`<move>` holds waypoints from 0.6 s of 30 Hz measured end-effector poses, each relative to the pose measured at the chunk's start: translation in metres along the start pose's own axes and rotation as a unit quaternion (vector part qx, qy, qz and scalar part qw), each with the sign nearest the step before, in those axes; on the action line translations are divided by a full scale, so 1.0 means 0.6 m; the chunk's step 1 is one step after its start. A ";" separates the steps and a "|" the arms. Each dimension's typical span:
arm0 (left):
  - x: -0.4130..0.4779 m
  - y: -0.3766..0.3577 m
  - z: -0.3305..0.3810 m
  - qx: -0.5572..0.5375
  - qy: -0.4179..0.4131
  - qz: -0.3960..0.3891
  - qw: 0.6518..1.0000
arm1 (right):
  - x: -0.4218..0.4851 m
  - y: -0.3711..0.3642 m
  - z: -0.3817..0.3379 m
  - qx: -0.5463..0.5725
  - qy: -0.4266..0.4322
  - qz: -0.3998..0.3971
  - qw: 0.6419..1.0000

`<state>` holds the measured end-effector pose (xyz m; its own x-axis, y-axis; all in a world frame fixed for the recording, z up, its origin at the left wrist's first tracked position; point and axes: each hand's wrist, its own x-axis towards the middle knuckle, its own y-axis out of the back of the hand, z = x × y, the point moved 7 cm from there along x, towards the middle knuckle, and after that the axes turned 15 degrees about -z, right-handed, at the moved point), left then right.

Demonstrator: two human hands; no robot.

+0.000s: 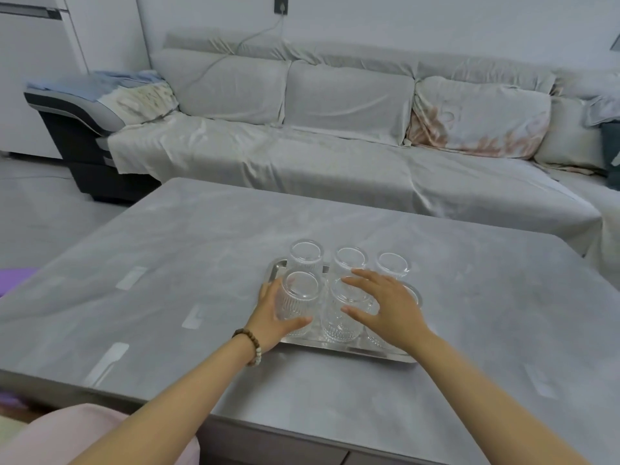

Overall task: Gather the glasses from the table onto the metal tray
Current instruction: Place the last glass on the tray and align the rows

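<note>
Several clear ribbed glasses stand upside down in two rows on a metal tray (349,351) near the middle of the grey table. My left hand (272,317) wraps around the front left glass (299,302), thumb in front and fingers behind it. My right hand (391,305) hovers with fingers spread over the front middle glass (339,322) and hides most of the front right glass (413,293). The back row holds three glasses, left (306,256), middle (349,261) and right (392,265).
The grey table (167,263) has pale tape marks on its left and right parts. A long sofa (335,135) covered with a light sheet stands behind it. A white cabinet stands at the far left.
</note>
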<state>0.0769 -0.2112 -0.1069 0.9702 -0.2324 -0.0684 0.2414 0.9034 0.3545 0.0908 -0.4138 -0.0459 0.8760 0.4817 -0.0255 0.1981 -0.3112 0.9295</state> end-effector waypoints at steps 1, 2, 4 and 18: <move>0.001 -0.001 0.000 -0.002 -0.007 0.002 1.000 | 0.000 -0.001 0.000 -0.003 0.002 0.003 1.000; 0.001 0.000 0.000 -0.004 -0.012 0.005 1.000 | 0.000 -0.001 0.001 -0.006 0.004 0.006 1.000; 0.001 0.001 0.000 -0.011 -0.019 0.009 1.000 | 0.002 -0.001 0.001 -0.008 0.005 0.008 1.000; 0.017 0.012 -0.011 0.027 -0.011 -0.010 1.000 | -0.056 0.025 0.102 0.183 -0.032 0.093 0.978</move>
<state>0.0888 -0.2048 -0.1114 0.9643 -0.2587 -0.0566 0.2591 0.8775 0.4036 0.0913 -0.4852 -0.0535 0.9352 0.3401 0.0983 0.1664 -0.6672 0.7260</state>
